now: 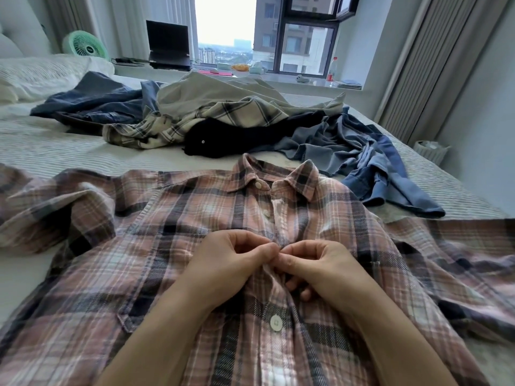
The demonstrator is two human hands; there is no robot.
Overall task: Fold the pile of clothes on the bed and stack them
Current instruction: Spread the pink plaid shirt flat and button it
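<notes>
1. Clothes are split in two groups: a pink plaid shirt [172,246] lies spread face up across the lower half of the frame, sleeves out to both sides, and the unfolded pile [223,118] sits beyond it in the upper middle, on the bed [41,146].
2. Left hand [231,263] and right hand [317,268] meet at the shirt's front placket in the lower centre, each pinching the fabric edge between thumb and fingertips, apparently fastening a button.
3. One button [276,322] below the hands looks done up; the collar button [258,185] above shows too.
4. Judged progress: early, with the folding of this shirt not yet begun and nothing stacked.
5. Risks from here:
   - The button may slip back out of its hole if the pinch shifts, since the fingers hide the hole.
   - Pulling on the placket could drag the shirt askew and bunch the sleeves, giving an uneven fold.
   - The blue garment [384,176] at the right lies just beside the right shoulder and could catch in a sleeve fold.
</notes>
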